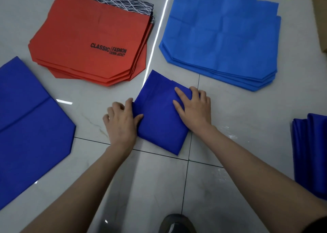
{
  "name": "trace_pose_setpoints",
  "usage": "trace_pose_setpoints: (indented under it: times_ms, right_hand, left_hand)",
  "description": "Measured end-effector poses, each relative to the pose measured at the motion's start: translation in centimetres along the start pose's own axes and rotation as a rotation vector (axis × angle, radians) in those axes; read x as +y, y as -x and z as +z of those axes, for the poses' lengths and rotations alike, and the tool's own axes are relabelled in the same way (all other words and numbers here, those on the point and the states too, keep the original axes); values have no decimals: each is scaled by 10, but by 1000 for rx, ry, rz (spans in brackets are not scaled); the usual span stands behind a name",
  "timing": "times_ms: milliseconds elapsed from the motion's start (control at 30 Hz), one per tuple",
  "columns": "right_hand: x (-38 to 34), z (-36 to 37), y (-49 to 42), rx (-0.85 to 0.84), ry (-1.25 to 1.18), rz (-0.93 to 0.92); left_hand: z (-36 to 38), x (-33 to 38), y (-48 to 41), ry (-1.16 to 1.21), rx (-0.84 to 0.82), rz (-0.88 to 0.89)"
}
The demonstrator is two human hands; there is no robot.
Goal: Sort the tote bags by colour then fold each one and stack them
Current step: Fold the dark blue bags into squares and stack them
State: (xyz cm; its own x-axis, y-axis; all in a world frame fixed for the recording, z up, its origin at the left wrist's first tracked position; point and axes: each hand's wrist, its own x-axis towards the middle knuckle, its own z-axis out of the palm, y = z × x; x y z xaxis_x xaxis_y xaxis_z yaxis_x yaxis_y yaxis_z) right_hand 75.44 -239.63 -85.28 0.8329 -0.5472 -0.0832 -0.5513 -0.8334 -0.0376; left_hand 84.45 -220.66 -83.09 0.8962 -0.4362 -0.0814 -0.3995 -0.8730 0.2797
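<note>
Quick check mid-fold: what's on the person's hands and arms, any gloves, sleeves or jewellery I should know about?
Both are bare: the left hand and right hand show no gloves, rings or watch, and the forearms are unsleeved up to the frame's edge. A dark strip at the bottom right corner may be a short sleeve's hem.

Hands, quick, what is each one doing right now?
Left hand: pinches the left edge of the folded dark blue fabric tote bag.
Right hand: open, pressing flat on it.
</note>
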Motion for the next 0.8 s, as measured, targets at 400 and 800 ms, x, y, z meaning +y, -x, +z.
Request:
trace_pose_setpoints:
  times_ms: [400, 800]
  right_hand:
    - [2, 15, 10, 62, -73, 68]
    - [2, -31, -6, -266, -307, 147]
  left_hand:
    - [46, 12, 19, -66, -80, 271]
    - [28, -13, 24, 70, -54, -42]
